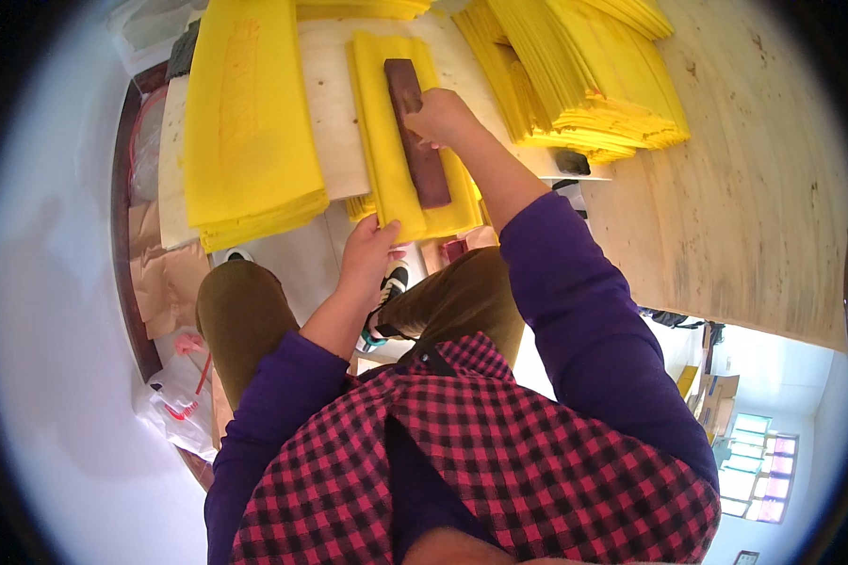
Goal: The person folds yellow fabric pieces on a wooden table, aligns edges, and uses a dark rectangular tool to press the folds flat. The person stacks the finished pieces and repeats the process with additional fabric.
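A long, flat, dark reddish-brown block (426, 179) lies lengthwise on a narrow pile of yellow sheets (377, 113) in front of me. My right hand (440, 118) is closed on the block near its middle, with part of the fingers hidden behind the hand. At the pile's near left corner, my left hand (372, 250) pinches the edge of the yellow sheets, thumb on top. The block's underside is out of sight.
To the left rests a thick stack of yellow sheets (254, 122) with faint reddish marks. Several more yellow stacks (594, 85) lie at the right, beside a small black object (572, 162). A large plywood board (735, 207) extends rightward. Low at left is a white plastic bag (181, 391).
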Tool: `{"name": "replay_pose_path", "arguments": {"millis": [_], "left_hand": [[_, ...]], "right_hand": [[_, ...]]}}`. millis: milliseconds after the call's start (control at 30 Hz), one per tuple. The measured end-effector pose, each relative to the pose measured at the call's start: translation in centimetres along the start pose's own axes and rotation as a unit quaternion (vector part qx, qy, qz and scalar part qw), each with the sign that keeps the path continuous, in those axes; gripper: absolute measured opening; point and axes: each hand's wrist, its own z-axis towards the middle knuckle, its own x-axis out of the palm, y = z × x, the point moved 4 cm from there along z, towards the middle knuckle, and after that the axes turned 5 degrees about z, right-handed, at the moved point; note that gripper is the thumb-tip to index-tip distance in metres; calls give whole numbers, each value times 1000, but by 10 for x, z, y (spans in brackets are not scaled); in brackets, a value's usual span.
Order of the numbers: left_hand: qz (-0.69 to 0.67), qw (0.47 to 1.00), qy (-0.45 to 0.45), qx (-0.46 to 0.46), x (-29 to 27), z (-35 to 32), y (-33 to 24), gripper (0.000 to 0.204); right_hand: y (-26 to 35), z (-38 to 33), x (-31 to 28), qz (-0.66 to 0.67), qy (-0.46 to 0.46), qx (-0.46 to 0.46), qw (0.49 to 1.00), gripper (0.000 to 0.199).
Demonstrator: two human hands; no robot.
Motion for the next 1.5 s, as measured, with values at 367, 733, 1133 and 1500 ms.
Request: {"name": "replay_pose_path", "arguments": {"millis": [367, 733, 1133, 1500], "left_hand": [[35, 998, 21, 42, -5, 0, -1, 24], [78, 994, -48, 62, -10, -2, -1, 35], [349, 872, -174, 298, -14, -15, -23, 38], [368, 894, -204, 154, -2, 11, -28, 29]], "right_hand": [[-13, -7, -9, 74, -16, -18, 997, 29], [-50, -106, -77, 318, -111, -74, 939, 28], [-141, -199, 23, 683, -93, -95, 718, 16], [-178, -199, 66, 785, -56, -119, 606, 18]]}}
